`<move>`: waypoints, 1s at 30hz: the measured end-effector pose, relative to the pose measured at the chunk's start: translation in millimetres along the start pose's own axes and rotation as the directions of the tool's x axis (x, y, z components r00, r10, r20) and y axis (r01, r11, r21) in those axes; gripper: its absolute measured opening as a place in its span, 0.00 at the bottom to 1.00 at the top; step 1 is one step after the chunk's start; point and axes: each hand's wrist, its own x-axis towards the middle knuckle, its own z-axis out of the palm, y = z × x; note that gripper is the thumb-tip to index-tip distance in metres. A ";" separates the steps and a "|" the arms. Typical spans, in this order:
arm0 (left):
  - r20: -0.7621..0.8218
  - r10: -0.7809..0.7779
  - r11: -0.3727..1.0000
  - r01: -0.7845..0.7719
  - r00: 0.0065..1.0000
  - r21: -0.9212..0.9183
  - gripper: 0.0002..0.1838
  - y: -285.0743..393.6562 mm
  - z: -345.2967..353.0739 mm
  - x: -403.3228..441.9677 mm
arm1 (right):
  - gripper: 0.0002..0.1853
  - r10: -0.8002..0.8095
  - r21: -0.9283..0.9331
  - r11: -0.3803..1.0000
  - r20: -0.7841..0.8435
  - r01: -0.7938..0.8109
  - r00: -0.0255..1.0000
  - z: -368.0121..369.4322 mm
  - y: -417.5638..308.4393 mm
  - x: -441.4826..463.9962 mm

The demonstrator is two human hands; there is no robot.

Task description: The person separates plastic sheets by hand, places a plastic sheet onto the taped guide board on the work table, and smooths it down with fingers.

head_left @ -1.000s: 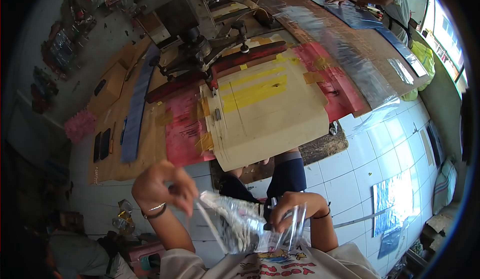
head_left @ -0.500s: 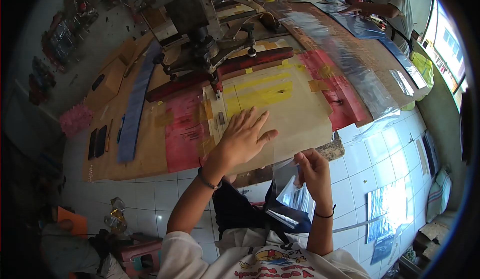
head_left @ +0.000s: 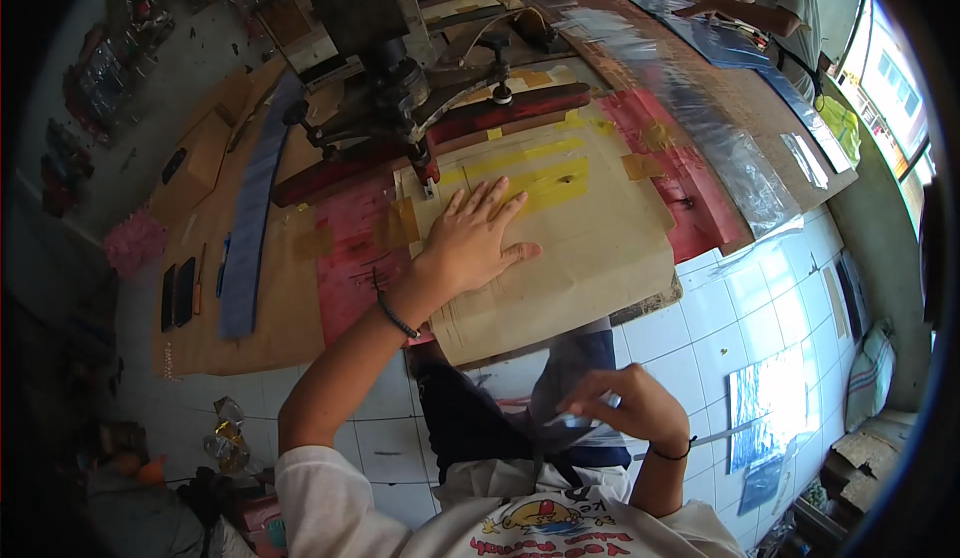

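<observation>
My left hand (head_left: 473, 241) lies flat with spread fingers on the tan board (head_left: 560, 288), near its yellow tape strips (head_left: 545, 186). Over my lap, my right hand (head_left: 632, 403) is raised below the board's front edge. Its thumb and fingers are pinched on a thin clear plastic sheet (head_left: 565, 393), which hangs over my legs and is hard to make out. Behind my left hand, the black and red metal frame (head_left: 425, 158) stands at the board's back edge.
Red sheets (head_left: 355, 258) flank the board. At left lie a long blue strip (head_left: 258, 218) and two dark phones (head_left: 183, 291). A co-worker (head_left: 775, 8) leans over the table at the back right. Shiny sheets (head_left: 765, 408) lie on the floor at right.
My left hand came from the plastic at my lap onto the board, then slid slightly further back. My right hand rose to the board's edge, then dropped again toward my lap.
</observation>
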 end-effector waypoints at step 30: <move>-0.141 0.009 0.997 -0.020 0.990 -0.072 0.59 -23.7 -0.5 -10.8 | 0.14 -0.313 -0.452 0.860 -0.102 0.236 0.944 -87.6 -22.3 5.5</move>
